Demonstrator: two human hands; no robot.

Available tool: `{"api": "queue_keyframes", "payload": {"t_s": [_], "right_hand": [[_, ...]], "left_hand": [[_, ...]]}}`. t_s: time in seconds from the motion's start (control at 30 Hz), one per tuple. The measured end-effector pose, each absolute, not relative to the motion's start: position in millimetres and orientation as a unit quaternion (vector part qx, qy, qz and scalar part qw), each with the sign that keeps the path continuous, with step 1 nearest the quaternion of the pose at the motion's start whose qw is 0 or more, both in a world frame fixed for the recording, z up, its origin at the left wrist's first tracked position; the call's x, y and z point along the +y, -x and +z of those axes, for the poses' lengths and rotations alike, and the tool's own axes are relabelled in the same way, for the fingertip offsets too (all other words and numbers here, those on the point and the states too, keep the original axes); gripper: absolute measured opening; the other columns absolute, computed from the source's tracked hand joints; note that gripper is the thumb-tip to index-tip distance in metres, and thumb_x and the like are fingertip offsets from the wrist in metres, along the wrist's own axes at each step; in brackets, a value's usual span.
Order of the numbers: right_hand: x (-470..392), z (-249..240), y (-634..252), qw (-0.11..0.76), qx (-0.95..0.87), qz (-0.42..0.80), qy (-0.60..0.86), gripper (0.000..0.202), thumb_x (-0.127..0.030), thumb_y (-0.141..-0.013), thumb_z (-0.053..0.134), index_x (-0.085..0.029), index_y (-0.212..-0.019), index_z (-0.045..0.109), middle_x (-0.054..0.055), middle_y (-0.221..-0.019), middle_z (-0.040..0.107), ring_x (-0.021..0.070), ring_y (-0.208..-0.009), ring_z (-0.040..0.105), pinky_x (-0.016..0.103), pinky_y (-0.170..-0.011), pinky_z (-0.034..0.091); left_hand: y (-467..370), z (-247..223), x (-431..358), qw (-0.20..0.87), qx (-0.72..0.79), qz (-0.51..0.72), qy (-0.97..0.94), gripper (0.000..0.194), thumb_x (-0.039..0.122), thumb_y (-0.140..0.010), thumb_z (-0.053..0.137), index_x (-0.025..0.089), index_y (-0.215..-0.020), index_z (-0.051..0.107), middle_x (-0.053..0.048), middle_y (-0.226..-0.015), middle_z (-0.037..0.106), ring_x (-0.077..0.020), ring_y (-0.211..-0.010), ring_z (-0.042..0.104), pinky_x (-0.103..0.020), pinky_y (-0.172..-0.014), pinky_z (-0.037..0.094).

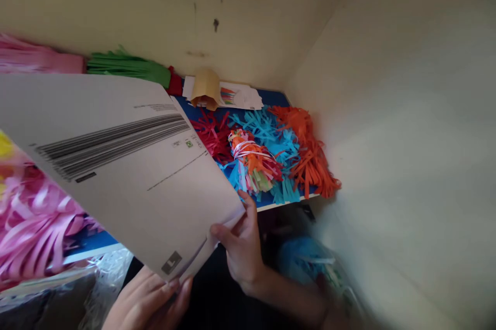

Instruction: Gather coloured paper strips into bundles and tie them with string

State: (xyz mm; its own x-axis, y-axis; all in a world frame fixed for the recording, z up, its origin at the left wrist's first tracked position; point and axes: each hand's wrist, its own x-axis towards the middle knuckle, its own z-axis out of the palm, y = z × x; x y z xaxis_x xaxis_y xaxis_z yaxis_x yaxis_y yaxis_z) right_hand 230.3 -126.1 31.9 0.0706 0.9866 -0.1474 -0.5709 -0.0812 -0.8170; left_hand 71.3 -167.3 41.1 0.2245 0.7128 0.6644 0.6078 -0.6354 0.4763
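Observation:
A large white paper envelope (127, 180), printed with black lines and a small dark square marked L, spans the left and centre of the view. My left hand (149, 299) grips its bottom corner, fingers closed at the lower edge. My right hand (242, 247) pinches the right corner between thumb and fingers, near a folded flap. Just beyond the right corner lies a tied multicoloured paper-fringe bundle (253, 159) on the blue table (277, 98).
Red (213, 136), light blue (284, 149) and orange fringe (313, 159) cover the table's right end. Green (127, 67) and pink fringe (39, 216) lie left. A brown paper roll (206, 90) rests by the wall. Below the table is a blurred blue bag (304, 257).

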Motion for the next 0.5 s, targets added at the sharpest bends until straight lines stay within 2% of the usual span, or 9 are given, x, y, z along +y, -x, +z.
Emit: {"api": "queue_keyframes", "payload": {"t_s": [0.17,0.27,0.37,0.4,0.5], "right_hand": [[-122,29,-231,0.625,-0.262,0.613,0.406,0.078,-0.013,-0.062,0.084,-0.025,-0.129,0.044,0.005,-0.118,0.068,0.0203,-0.105,0.068,0.032,-0.094,0.054],[-123,28,-233,0.614,-0.292,0.612,0.404,0.073,-0.016,-0.066,0.083,-0.022,-0.129,0.047,0.007,-0.119,0.068,0.0213,-0.107,0.067,0.033,-0.095,0.053],[-127,29,-236,0.606,-0.319,0.6,0.413,0.072,-0.019,-0.07,0.081,-0.021,-0.132,0.045,0.008,-0.124,0.066,0.0226,-0.112,0.066,0.036,-0.1,0.051],[-128,29,-236,0.607,-0.323,0.59,0.423,0.072,-0.02,-0.071,0.081,-0.021,-0.133,0.044,0.009,-0.126,0.065,0.0227,-0.112,0.065,0.036,-0.101,0.051],[-133,28,-236,0.605,-0.332,0.563,0.454,0.074,-0.022,-0.072,0.082,-0.021,-0.134,0.043,0.01,-0.129,0.064,0.0227,-0.113,0.065,0.037,-0.101,0.051]], "left_hand": [[-73,48,-165,0.036,0.437,0.441,-0.783,0.014,0.012,-0.085,0.056,0.025,-0.081,0.06,0.005,-0.059,0.073,-0.0076,-0.047,0.066,-0.012,-0.056,0.054],[-73,38,-173,0.091,0.453,0.448,-0.765,0.016,0.011,-0.08,0.059,0.027,-0.076,0.061,0.004,-0.065,0.074,-0.01,-0.054,0.069,-0.015,-0.06,0.056],[-80,22,-185,0.174,0.522,0.479,-0.684,0.011,0.02,-0.078,0.065,0.03,-0.08,0.066,0.003,-0.072,0.076,-0.0157,-0.066,0.073,-0.022,-0.07,0.06],[-84,17,-189,0.203,0.561,0.513,-0.617,0.014,0.025,-0.076,0.069,0.032,-0.088,0.067,0.003,-0.076,0.076,-0.0179,-0.07,0.074,-0.026,-0.074,0.061],[-96,10,-192,0.327,0.636,0.585,-0.383,0.056,0.041,-0.061,0.082,0.032,-0.113,0.062,0.002,-0.085,0.077,-0.0253,-0.08,0.074,-0.035,-0.078,0.062]]}}
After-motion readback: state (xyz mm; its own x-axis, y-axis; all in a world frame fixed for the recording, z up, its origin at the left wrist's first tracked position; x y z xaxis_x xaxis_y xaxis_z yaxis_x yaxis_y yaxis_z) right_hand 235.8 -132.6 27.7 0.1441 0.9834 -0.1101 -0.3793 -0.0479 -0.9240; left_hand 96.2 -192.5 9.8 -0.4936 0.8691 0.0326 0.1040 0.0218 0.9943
